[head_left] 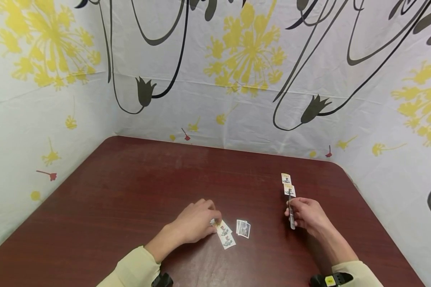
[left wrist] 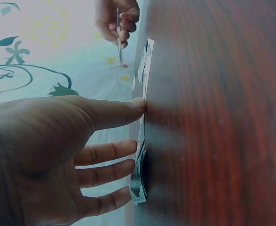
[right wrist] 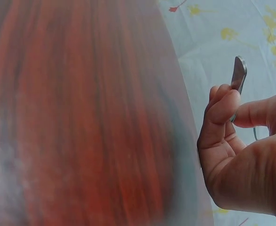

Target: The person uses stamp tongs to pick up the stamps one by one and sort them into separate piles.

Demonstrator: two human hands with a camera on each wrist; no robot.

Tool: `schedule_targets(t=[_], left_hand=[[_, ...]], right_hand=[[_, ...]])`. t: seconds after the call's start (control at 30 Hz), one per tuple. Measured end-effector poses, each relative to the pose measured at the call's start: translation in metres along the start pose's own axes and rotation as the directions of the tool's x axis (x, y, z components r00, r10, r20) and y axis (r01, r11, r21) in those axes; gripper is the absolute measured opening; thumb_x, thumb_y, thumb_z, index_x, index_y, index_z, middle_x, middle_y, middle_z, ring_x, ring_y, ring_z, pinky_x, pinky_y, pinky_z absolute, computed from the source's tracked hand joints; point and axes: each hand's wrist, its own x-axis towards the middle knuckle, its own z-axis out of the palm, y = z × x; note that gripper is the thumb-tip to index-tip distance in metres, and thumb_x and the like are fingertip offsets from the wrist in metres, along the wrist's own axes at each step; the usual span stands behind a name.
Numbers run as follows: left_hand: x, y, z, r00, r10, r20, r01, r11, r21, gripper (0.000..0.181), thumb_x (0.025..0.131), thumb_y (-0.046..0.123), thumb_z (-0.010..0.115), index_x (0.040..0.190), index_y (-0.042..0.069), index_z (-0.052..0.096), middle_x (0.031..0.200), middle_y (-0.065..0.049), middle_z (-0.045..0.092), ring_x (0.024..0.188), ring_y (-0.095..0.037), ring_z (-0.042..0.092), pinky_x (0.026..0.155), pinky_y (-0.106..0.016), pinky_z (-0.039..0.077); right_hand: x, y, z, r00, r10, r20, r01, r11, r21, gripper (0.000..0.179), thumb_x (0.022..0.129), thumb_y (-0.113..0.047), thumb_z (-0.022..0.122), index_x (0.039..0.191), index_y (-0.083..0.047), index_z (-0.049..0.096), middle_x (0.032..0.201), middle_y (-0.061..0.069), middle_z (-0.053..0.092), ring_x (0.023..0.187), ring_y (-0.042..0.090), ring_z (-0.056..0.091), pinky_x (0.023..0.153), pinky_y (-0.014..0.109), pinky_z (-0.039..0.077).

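In the head view my left hand [head_left: 197,221] is at the upper end of a strip of small printed paper pieces [head_left: 227,239] on the table. Seen from the left wrist, the thumb presses the paper strip [left wrist: 140,127] and the other fingers extend along it, fairly straight. My right hand [head_left: 309,215] pinches metal tweezers [head_left: 291,215] between thumb and fingers. Their far tips are at the lower of two small printed paper pieces [head_left: 286,178] lying end to end. From the right wrist, only the tweezers' rounded end [right wrist: 240,73] shows clearly.
A small stack of grey-pictured paper pieces [head_left: 243,229] lies just right of the strip. The dark red-brown table [head_left: 158,175] has rounded far corners. Patterned white sheeting [head_left: 201,107] hangs behind it and along both sides.
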Motion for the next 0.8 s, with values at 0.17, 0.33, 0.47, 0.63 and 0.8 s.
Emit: schedule_targets(t=[0.17, 0.33, 0.47, 0.63, 0.8], left_hand=[[0.000, 0.001, 0.000, 1.000, -0.001, 0.003, 0.001, 1.000, 0.000, 0.010, 0.092, 0.026, 0.081, 0.101, 0.025, 0.077, 0.111, 0.001, 0.067, 0.096, -0.018, 0.058, 0.075, -0.035, 0.049], [-0.001, 0.001, 0.000, 1.000, 0.000, 0.004, 0.000, 1.000, 0.002, 0.010, 0.092, 0.026, 0.081, 0.102, 0.025, 0.077, 0.111, 0.001, 0.067, 0.096, -0.017, 0.058, 0.075, -0.035, 0.049], [-0.001, 0.001, 0.000, 1.000, 0.000, 0.004, 0.000, 1.000, 0.004, 0.010, 0.092, 0.026, 0.081, 0.102, 0.025, 0.077, 0.111, 0.001, 0.067, 0.097, -0.018, 0.058, 0.075, -0.035, 0.049], [-0.001, 0.001, -0.001, 1.000, -0.001, 0.002, 0.001, 1.000, 0.005, 0.010, 0.092, 0.026, 0.081, 0.102, 0.025, 0.077, 0.111, 0.001, 0.067, 0.097, -0.018, 0.059, 0.076, -0.035, 0.049], [-0.001, 0.001, -0.001, 1.000, 0.002, -0.004, -0.002, 1.000, 0.008, 0.010, 0.092, 0.025, 0.081, 0.101, 0.025, 0.077, 0.110, 0.000, 0.067, 0.097, -0.018, 0.059, 0.076, -0.035, 0.050]], right_hand=[[0.002, 0.000, -0.002, 1.000, 0.008, -0.004, -0.008, 1.000, 0.004, 0.037, 0.111, -0.021, 0.043, 0.132, 0.010, 0.048, 0.080, 0.001, 0.070, 0.068, 0.013, 0.062, 0.059, 0.028, 0.055], [0.004, 0.001, -0.004, 1.000, 0.014, -0.007, -0.014, 1.000, 0.008, 0.037, 0.111, -0.021, 0.043, 0.132, 0.010, 0.048, 0.080, 0.001, 0.071, 0.068, 0.013, 0.062, 0.059, 0.027, 0.055], [0.006, 0.001, -0.007, 1.000, 0.018, -0.009, -0.018, 1.000, 0.007, 0.038, 0.111, -0.021, 0.043, 0.132, 0.010, 0.048, 0.080, 0.001, 0.070, 0.068, 0.013, 0.062, 0.059, 0.028, 0.056], [0.010, 0.002, -0.009, 1.000, 0.022, -0.015, -0.022, 1.000, 0.010, 0.035, 0.111, -0.020, 0.043, 0.130, 0.009, 0.048, 0.079, 0.001, 0.070, 0.065, 0.012, 0.062, 0.059, 0.028, 0.056], [0.013, 0.002, -0.012, 1.000, 0.023, -0.018, -0.023, 1.000, 0.005, 0.035, 0.111, -0.020, 0.042, 0.130, 0.009, 0.048, 0.079, 0.001, 0.070, 0.064, 0.011, 0.061, 0.059, 0.028, 0.055]])
